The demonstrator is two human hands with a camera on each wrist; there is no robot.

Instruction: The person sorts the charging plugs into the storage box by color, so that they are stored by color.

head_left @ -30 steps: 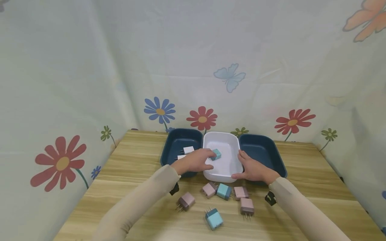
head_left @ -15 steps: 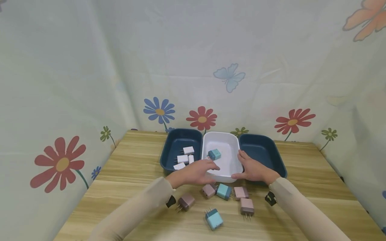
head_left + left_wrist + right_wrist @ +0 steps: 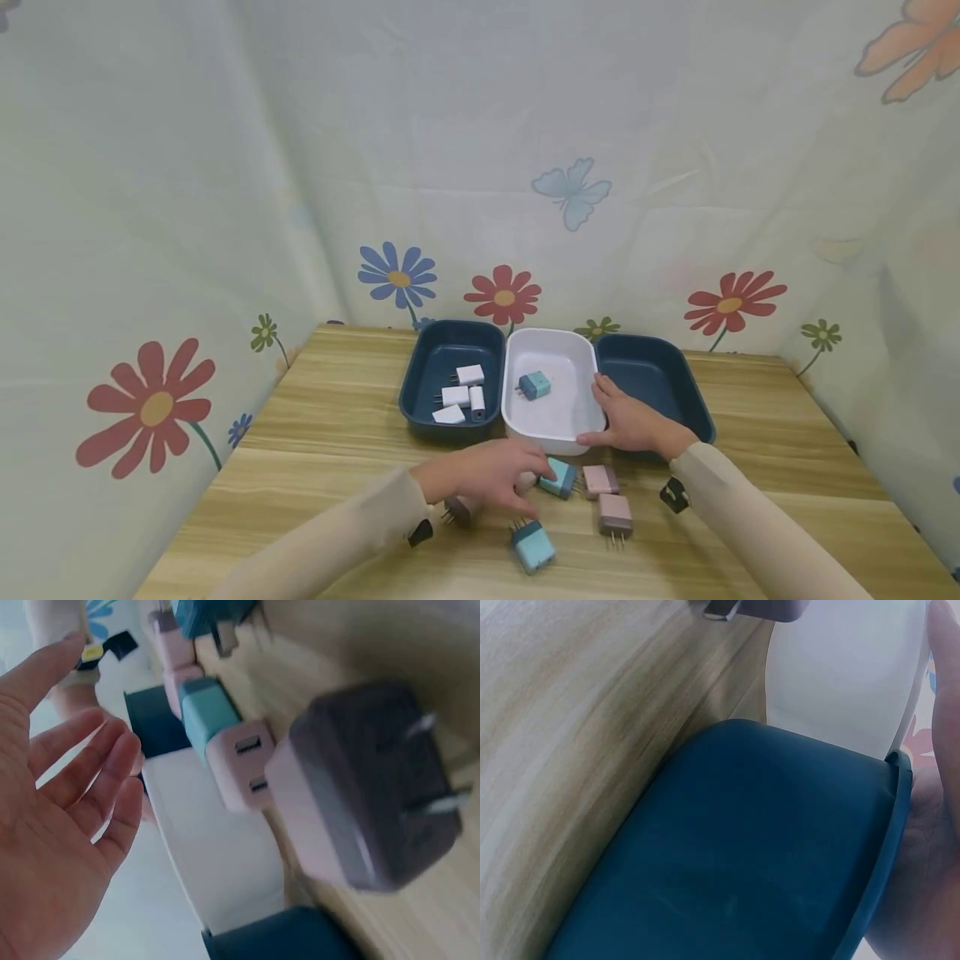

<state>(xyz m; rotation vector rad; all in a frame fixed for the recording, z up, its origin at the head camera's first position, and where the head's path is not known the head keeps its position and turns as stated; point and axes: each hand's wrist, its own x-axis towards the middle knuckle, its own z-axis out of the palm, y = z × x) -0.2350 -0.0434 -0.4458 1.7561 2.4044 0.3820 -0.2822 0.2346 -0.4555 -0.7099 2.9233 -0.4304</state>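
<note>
Over the plug chargers on the table, my left hand (image 3: 487, 471) has its fingers loosely bent and holds nothing. Its fingertips overlap a teal charger (image 3: 557, 478) in the head view. Beneath it, a pink charger (image 3: 238, 765) is mostly hidden from the head but shows in the left wrist view, beside a pink-and-brown charger (image 3: 360, 787). Another teal charger (image 3: 533, 547) lies nearer me, prongs pointing away. My right hand (image 3: 630, 421) rests on the right rim of the white tray (image 3: 555, 440), fingers extended, thumb at the front corner. One teal charger (image 3: 535, 384) lies inside that tray.
Left of the white tray stands a dark blue tray (image 3: 422, 367) with several white chargers (image 3: 454, 397). A second dark blue tray (image 3: 652, 367) is on the right, partly behind my right hand. Two pink chargers (image 3: 615, 508) lie at the right. A flowered curtain (image 3: 480, 167) hangs behind.
My left hand has let go of the teal charger in the white tray and moved back toward me, over the chargers on the table. The right hand has stayed at the tray rim.
</note>
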